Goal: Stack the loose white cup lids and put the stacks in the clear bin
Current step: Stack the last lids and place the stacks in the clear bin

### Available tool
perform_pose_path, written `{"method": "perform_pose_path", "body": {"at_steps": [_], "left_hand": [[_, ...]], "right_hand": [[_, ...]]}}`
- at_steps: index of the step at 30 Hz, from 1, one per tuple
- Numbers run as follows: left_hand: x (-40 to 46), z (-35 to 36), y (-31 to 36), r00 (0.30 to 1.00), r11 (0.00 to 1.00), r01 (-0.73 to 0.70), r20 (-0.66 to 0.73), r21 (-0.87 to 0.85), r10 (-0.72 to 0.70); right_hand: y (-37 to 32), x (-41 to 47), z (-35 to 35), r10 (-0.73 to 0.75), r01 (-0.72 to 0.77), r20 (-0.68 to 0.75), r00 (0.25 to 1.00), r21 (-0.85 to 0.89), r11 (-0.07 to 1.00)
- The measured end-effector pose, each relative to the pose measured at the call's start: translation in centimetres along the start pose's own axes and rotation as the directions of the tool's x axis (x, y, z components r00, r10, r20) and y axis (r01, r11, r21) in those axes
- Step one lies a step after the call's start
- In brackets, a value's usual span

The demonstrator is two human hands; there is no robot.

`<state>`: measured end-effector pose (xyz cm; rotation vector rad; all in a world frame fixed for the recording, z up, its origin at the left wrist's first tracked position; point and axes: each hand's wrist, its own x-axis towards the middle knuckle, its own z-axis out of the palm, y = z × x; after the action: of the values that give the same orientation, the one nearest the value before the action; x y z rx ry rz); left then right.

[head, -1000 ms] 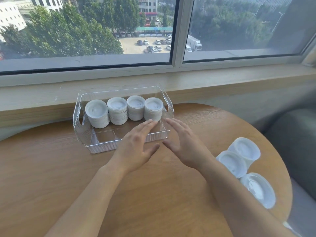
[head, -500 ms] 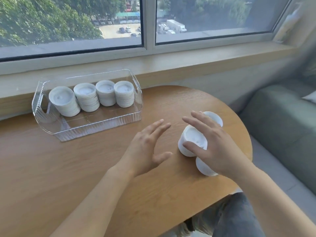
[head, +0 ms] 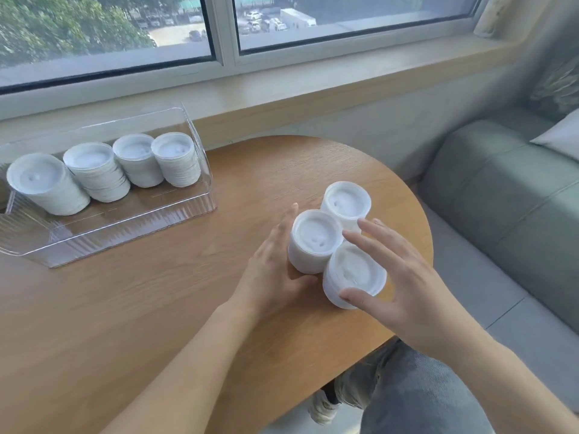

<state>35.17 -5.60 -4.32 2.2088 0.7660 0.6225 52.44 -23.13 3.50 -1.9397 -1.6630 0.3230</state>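
Three stacks of white cup lids stand close together on the round wooden table [head: 156,308]: a far stack [head: 347,203], a middle stack [head: 313,242] and a near stack [head: 354,274]. My left hand [head: 275,270] lies flat against the left side of the middle stack, fingers straight. My right hand [head: 404,283] is spread over the near stack, thumb touching its front rim, fingers straight. The clear bin [head: 131,227] at the left holds several lid stacks [head: 94,172] in a row.
A window sill [head: 313,86] runs behind the table. A grey-green sofa [head: 501,189] stands to the right. The table's curved edge is just right of the three stacks. My knee in jeans [head: 407,393] shows below the table edge.
Both hands left the bin and moved right to the three loose stacks. The left hand now touches the middle stack; the right hand has settled over the near one.
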Motion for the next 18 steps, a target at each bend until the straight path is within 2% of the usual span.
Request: {"method": "perform_pose_path", "body": {"at_steps": [10,18], "left_hand": [[0.6,0.8,-0.9,0.999,0.999,-0.007,-0.043,-0.035,0.005],[-1.1,-2.1,-2.3,0.993,0.998,-0.003,-0.116,-0.06,-0.004]], "right_hand": [[0.0,0.9,0.5,-0.014,0.014,-0.022,1.0,-0.009,1.0],[-2.1,2.5,1.0,-0.073,0.072,-0.014,0.997,-0.02,0.997]]}}
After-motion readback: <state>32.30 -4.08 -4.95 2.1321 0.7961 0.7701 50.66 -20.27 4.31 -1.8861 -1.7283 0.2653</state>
